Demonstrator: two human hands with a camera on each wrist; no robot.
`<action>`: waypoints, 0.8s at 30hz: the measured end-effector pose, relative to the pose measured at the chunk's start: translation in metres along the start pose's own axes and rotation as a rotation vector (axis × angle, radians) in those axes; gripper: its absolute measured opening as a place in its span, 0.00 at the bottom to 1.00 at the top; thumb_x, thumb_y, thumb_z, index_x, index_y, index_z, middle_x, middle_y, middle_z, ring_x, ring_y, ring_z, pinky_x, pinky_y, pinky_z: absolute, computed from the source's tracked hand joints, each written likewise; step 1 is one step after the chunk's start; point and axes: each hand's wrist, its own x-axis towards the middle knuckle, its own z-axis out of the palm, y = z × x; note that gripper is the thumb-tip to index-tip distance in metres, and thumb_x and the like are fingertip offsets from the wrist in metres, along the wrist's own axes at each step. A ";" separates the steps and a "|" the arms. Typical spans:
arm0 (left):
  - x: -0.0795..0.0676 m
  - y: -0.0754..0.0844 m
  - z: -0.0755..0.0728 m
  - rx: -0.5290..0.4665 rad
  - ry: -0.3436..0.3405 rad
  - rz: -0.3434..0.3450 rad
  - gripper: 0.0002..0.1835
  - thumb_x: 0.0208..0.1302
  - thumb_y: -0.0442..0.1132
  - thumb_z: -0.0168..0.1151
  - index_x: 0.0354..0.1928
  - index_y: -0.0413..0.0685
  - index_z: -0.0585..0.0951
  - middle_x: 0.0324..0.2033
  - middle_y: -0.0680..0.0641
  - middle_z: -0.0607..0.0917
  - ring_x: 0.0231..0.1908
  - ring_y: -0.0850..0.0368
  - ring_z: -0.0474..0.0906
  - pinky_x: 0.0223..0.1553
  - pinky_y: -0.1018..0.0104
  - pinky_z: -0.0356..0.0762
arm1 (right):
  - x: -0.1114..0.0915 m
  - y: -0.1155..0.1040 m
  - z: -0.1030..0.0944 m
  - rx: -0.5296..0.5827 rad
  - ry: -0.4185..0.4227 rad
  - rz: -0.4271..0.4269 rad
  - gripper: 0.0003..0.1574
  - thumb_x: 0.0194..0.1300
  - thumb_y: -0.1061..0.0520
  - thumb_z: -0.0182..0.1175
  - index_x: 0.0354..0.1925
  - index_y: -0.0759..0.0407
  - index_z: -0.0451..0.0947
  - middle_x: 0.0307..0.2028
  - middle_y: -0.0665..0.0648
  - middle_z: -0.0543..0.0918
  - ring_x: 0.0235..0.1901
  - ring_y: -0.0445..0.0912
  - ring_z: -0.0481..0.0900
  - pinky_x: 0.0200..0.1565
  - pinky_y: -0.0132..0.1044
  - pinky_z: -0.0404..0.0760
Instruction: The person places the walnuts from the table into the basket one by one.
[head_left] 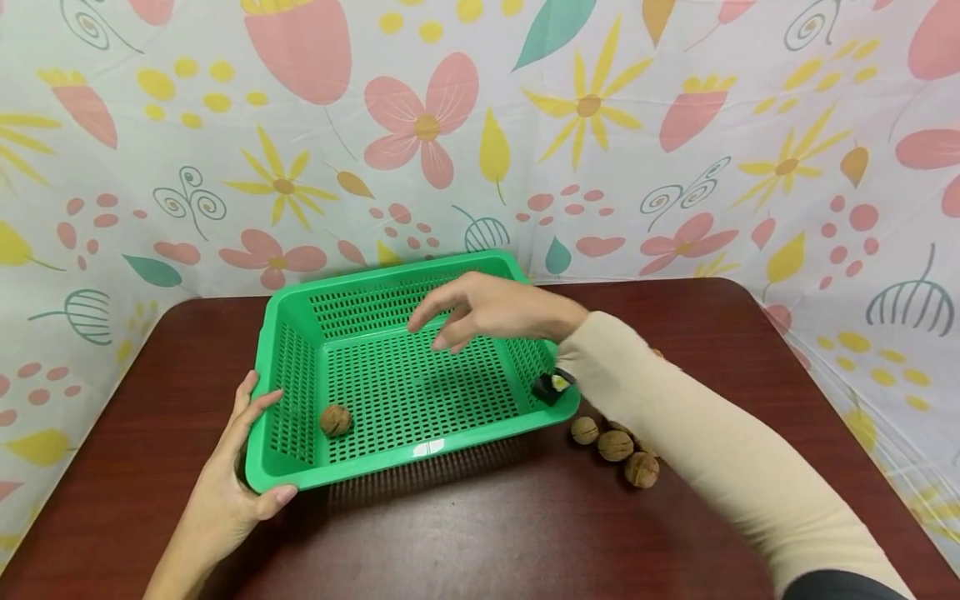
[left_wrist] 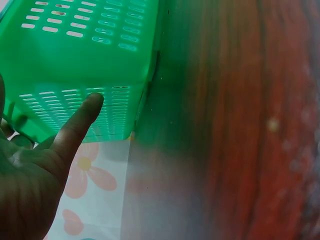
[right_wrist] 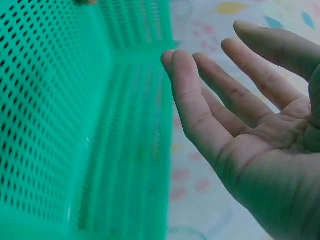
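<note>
A green plastic basket [head_left: 420, 375] with slotted walls sits tilted slightly on the table. My left hand [head_left: 232, 475] grips its left end, thumb at the near corner and fingers over the rim. The left wrist view shows one finger [left_wrist: 82, 120] stretched along the basket's outer wall. Inside, a single walnut [head_left: 335, 421] lies near the left front corner. My right hand [head_left: 491, 312] hovers over the basket, its fingers loosely bent with nothing held. In the right wrist view that palm [right_wrist: 265, 135] is bare.
Several more walnuts [head_left: 615, 446] lie on the table to the right of the basket, some partly hidden by the right sleeve [head_left: 697, 433]. Dark reddish wood makes up the tabletop [head_left: 465, 533]. A flower-patterned cloth [head_left: 450, 217] hangs behind it.
</note>
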 end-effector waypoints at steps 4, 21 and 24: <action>0.001 0.001 0.000 -0.007 -0.001 -0.006 0.53 0.52 0.37 0.78 0.81 0.54 0.62 0.85 0.55 0.40 0.82 0.66 0.37 0.74 0.65 0.45 | -0.039 0.005 -0.014 -0.026 0.088 0.001 0.22 0.71 0.60 0.66 0.62 0.52 0.83 0.62 0.53 0.84 0.50 0.50 0.89 0.56 0.48 0.85; 0.000 0.000 0.001 -0.011 0.003 0.001 0.53 0.55 0.41 0.78 0.81 0.54 0.62 0.86 0.53 0.40 0.82 0.66 0.37 0.76 0.61 0.44 | -0.175 0.074 -0.041 0.031 0.523 0.061 0.25 0.76 0.59 0.62 0.68 0.58 0.77 0.62 0.51 0.85 0.54 0.48 0.88 0.51 0.41 0.86; 0.000 0.000 0.001 -0.019 0.000 -0.001 0.52 0.55 0.41 0.78 0.81 0.54 0.61 0.86 0.54 0.40 0.82 0.66 0.37 0.78 0.56 0.42 | -0.186 0.096 -0.046 0.049 0.548 0.049 0.26 0.77 0.61 0.60 0.69 0.62 0.75 0.63 0.49 0.84 0.53 0.46 0.89 0.48 0.40 0.86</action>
